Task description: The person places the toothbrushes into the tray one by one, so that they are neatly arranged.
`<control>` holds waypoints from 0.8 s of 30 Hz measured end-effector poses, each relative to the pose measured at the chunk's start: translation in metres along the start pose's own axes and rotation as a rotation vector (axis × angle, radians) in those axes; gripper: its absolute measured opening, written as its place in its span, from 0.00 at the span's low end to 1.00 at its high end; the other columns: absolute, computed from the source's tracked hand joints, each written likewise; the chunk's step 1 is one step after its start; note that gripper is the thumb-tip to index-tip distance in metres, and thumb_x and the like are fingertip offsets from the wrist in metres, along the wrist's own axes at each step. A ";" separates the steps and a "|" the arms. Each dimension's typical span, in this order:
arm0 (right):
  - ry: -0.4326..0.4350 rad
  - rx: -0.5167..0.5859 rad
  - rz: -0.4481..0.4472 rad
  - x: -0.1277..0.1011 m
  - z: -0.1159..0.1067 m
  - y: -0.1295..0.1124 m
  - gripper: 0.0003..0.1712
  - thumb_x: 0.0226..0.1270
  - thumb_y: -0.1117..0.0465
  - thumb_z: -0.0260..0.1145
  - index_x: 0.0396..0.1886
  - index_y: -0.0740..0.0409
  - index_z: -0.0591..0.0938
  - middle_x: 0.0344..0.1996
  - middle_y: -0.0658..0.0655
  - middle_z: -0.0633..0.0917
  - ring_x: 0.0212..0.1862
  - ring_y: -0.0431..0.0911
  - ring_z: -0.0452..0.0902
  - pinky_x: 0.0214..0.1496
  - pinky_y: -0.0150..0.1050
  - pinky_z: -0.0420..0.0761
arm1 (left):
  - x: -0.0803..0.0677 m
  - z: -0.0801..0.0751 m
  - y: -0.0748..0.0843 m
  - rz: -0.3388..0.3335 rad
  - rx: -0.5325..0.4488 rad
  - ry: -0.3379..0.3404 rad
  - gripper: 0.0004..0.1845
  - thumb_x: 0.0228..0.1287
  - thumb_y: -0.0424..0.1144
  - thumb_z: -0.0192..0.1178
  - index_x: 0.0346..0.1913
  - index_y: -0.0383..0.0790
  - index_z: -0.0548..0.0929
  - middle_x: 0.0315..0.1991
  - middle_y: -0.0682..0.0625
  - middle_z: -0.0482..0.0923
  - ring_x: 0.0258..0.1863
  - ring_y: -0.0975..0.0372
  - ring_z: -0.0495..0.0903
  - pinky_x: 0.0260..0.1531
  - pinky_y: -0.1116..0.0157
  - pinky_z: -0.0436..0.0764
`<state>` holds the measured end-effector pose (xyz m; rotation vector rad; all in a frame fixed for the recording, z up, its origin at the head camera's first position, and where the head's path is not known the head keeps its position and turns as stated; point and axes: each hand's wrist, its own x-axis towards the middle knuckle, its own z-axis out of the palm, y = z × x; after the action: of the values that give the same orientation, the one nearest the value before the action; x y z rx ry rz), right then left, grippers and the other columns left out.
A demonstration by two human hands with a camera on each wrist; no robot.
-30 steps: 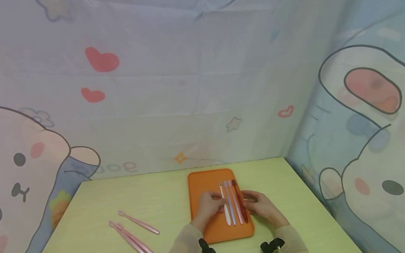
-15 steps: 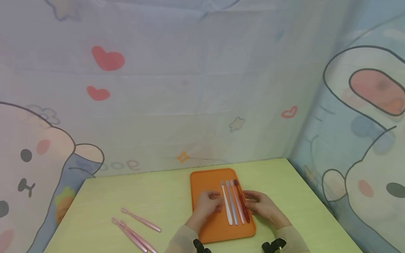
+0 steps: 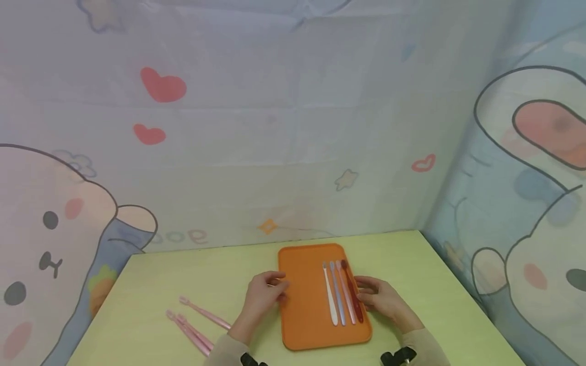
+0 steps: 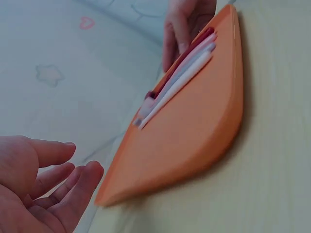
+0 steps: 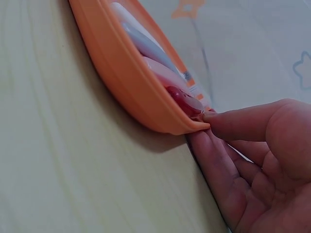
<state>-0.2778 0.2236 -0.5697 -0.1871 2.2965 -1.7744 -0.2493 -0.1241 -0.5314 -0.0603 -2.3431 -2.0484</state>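
Note:
An orange tray point(image 3: 303, 305) lies on the yellow-green table. Along its right side lie a white toothbrush point(image 3: 329, 296), a blue one point(image 3: 338, 297), a pink one point(image 3: 346, 297) and a dark red one point(image 3: 355, 300), side by side. My left hand point(image 3: 264, 296) hovers just off the tray's left edge, fingers relaxed and holding nothing; the left wrist view shows it point(image 4: 43, 187) apart from the tray point(image 4: 194, 136). My right hand point(image 3: 382, 300) rests at the tray's right edge. In the right wrist view its thumb point(image 5: 228, 121) touches the rim point(image 5: 121, 68) beside the red toothbrush point(image 5: 184, 101).
Three pink toothbrushes point(image 3: 197, 325) lie loose on the table point(image 3: 412, 264) at the front left. A cartoon-printed cloth point(image 3: 293, 127) hangs close behind the table and along its right side.
My left hand has drawn back leftward from the toothbrushes, off the tray to its left edge. The right hand stays at the right rim.

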 end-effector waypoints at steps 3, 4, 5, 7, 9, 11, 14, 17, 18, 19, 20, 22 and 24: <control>-0.006 -0.003 -0.005 0.000 0.000 0.002 0.34 0.74 0.68 0.68 0.76 0.73 0.70 0.68 0.74 0.77 0.59 0.54 0.83 0.43 0.41 0.88 | -0.009 -0.027 -0.002 -0.010 0.000 0.050 0.19 0.69 0.29 0.70 0.58 0.21 0.83 0.37 0.40 0.84 0.30 0.52 0.89 0.34 0.59 0.91; -0.008 -0.003 -0.004 0.000 0.001 0.002 0.34 0.74 0.68 0.68 0.76 0.73 0.70 0.68 0.74 0.77 0.59 0.54 0.83 0.43 0.41 0.88 | -0.013 -0.036 -0.003 -0.025 -0.002 0.069 0.18 0.69 0.28 0.70 0.58 0.21 0.84 0.37 0.40 0.84 0.30 0.52 0.88 0.35 0.60 0.91; -0.010 -0.003 -0.007 0.000 0.000 0.002 0.34 0.74 0.68 0.68 0.76 0.73 0.70 0.68 0.74 0.77 0.59 0.54 0.83 0.43 0.41 0.88 | -0.017 -0.046 -0.005 -0.036 -0.003 0.089 0.18 0.69 0.28 0.70 0.58 0.22 0.84 0.38 0.40 0.84 0.31 0.52 0.88 0.35 0.60 0.91; -0.010 -0.006 -0.016 0.001 -0.001 0.003 0.34 0.74 0.68 0.69 0.76 0.73 0.71 0.68 0.75 0.78 0.59 0.54 0.83 0.43 0.41 0.88 | -0.023 -0.066 -0.007 -0.063 0.001 0.126 0.18 0.70 0.28 0.69 0.59 0.22 0.83 0.40 0.40 0.85 0.33 0.51 0.88 0.36 0.61 0.91; -0.006 -0.008 -0.021 0.002 -0.002 0.004 0.34 0.74 0.68 0.69 0.76 0.74 0.71 0.67 0.75 0.78 0.58 0.54 0.83 0.42 0.41 0.88 | -0.028 -0.087 -0.008 -0.078 0.013 0.156 0.19 0.72 0.28 0.69 0.61 0.22 0.82 0.42 0.39 0.85 0.35 0.50 0.89 0.37 0.62 0.91; -0.008 -0.013 -0.025 0.003 -0.003 0.005 0.34 0.74 0.68 0.68 0.76 0.74 0.70 0.67 0.75 0.78 0.58 0.53 0.83 0.41 0.41 0.88 | -0.034 -0.107 -0.010 -0.090 0.033 0.184 0.20 0.73 0.30 0.68 0.62 0.23 0.81 0.44 0.38 0.85 0.37 0.49 0.89 0.38 0.63 0.91; -0.014 -0.009 -0.024 0.003 -0.004 0.005 0.34 0.75 0.69 0.68 0.76 0.74 0.70 0.68 0.75 0.78 0.58 0.53 0.83 0.40 0.40 0.88 | -0.044 -0.133 -0.012 -0.109 0.076 0.231 0.21 0.74 0.31 0.67 0.63 0.23 0.81 0.45 0.38 0.86 0.37 0.51 0.90 0.39 0.64 0.90; -0.017 -0.006 -0.022 0.003 -0.004 0.005 0.34 0.75 0.68 0.68 0.76 0.74 0.70 0.68 0.75 0.78 0.58 0.52 0.83 0.40 0.40 0.88 | -0.053 -0.155 -0.015 -0.133 0.118 0.272 0.21 0.74 0.32 0.68 0.63 0.23 0.81 0.44 0.39 0.86 0.36 0.52 0.90 0.39 0.64 0.90; -0.016 -0.006 -0.021 0.003 -0.003 0.004 0.34 0.74 0.69 0.68 0.76 0.74 0.70 0.68 0.75 0.78 0.58 0.52 0.83 0.40 0.40 0.88 | -0.056 -0.161 -0.016 -0.141 0.130 0.285 0.21 0.74 0.32 0.68 0.63 0.23 0.82 0.44 0.39 0.86 0.36 0.53 0.90 0.38 0.64 0.90; -0.015 -0.006 -0.020 0.003 -0.003 0.004 0.34 0.74 0.69 0.68 0.76 0.74 0.70 0.68 0.75 0.78 0.58 0.52 0.83 0.40 0.40 0.88 | -0.059 -0.166 -0.017 -0.151 0.141 0.294 0.21 0.73 0.33 0.68 0.63 0.24 0.82 0.43 0.40 0.86 0.36 0.53 0.90 0.38 0.64 0.90; -0.011 -0.008 -0.018 0.003 -0.003 0.003 0.34 0.74 0.69 0.68 0.76 0.74 0.70 0.68 0.74 0.78 0.58 0.52 0.82 0.40 0.40 0.88 | -0.062 -0.172 -0.018 -0.160 0.142 0.302 0.21 0.73 0.33 0.69 0.63 0.24 0.82 0.43 0.40 0.86 0.36 0.53 0.90 0.38 0.64 0.90; -0.008 -0.010 -0.012 0.002 -0.002 0.002 0.34 0.74 0.69 0.68 0.76 0.73 0.70 0.68 0.74 0.78 0.58 0.52 0.82 0.40 0.40 0.88 | -0.066 -0.183 -0.021 -0.178 0.133 0.315 0.21 0.74 0.33 0.69 0.63 0.23 0.81 0.42 0.41 0.87 0.35 0.54 0.90 0.38 0.64 0.90; -0.007 -0.010 -0.006 0.002 -0.001 0.001 0.34 0.74 0.68 0.68 0.76 0.73 0.70 0.68 0.74 0.78 0.58 0.53 0.82 0.41 0.41 0.88 | -0.070 -0.193 -0.022 -0.200 0.114 0.329 0.22 0.74 0.34 0.69 0.63 0.23 0.81 0.41 0.42 0.87 0.35 0.54 0.90 0.38 0.63 0.90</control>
<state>-0.2803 0.2244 -0.5709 -0.2026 2.3022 -1.7631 -0.1815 -0.3191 -0.5306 0.4926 -2.3261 -1.8232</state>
